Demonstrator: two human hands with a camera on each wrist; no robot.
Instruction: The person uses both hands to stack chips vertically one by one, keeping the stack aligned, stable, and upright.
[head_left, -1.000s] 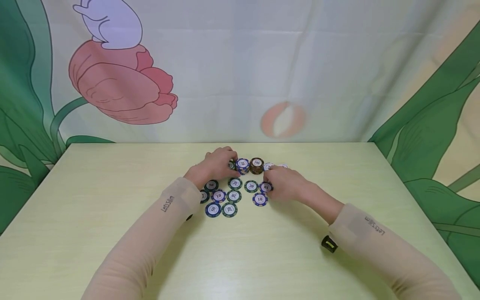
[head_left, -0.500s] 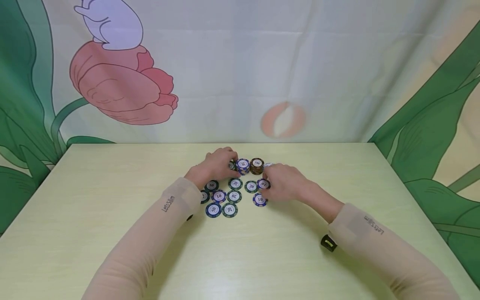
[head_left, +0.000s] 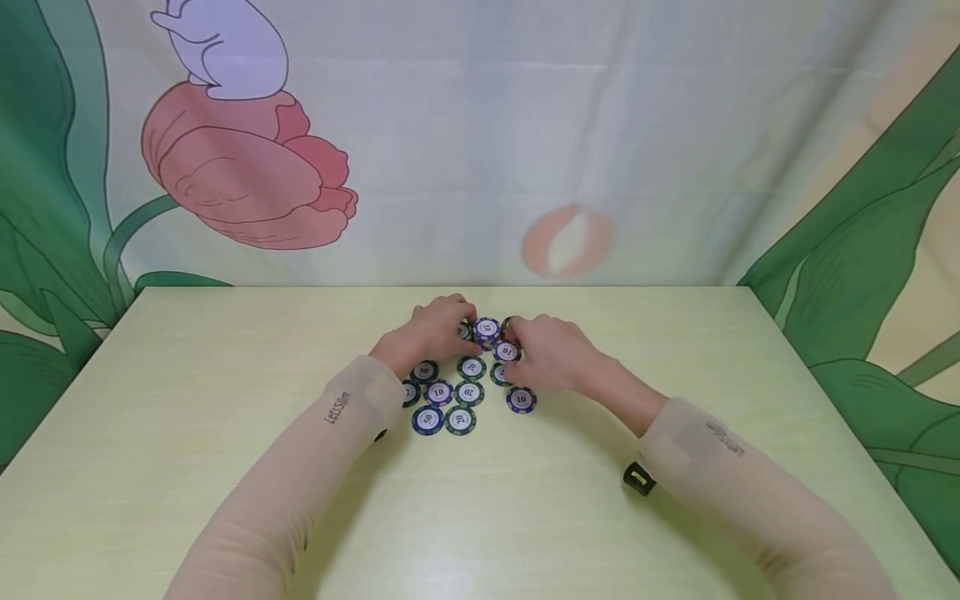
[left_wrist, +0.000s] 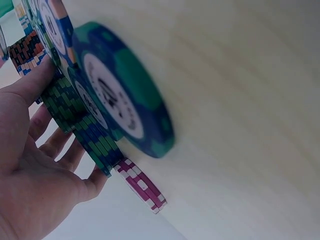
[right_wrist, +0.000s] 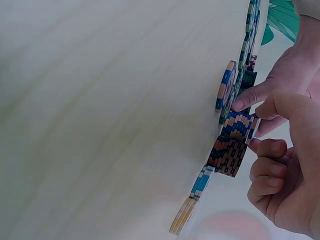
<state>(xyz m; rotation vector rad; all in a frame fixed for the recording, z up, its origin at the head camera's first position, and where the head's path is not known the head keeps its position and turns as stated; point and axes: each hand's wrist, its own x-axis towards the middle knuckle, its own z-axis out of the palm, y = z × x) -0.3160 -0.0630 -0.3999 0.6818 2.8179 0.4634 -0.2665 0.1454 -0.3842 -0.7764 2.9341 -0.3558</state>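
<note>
A pale printed backdrop (head_left: 450, 167) hangs behind a light wood-grain worktop (head_left: 525, 517), on which I follow two hands at a row of poker chips. The left hand (head_left: 435, 327) curls thumb and fingers about a green chip stack (left_wrist: 64, 102), apparently bracing it. The right hand (head_left: 558, 354) pinches a blue-rimmed chip (head_left: 507, 351) between thumb and forefinger, just beside the top of the blue chip stack (head_left: 487, 327); whether they touch, I cannot tell. Beyond that stack, along the row, stand the brown chip stack (right_wrist: 227, 155), then light-blue chips (right_wrist: 202, 181) and yellow chips (right_wrist: 182, 216). Nearer the person, other chips lie flat, among them a "10" chip (head_left: 521, 400). The step in hand appears to be adding the pinched chip to its matching stack. I would keep it level, grip only its edge, align the rims, and release gently without nudging the adjoining brown stack.
</note>
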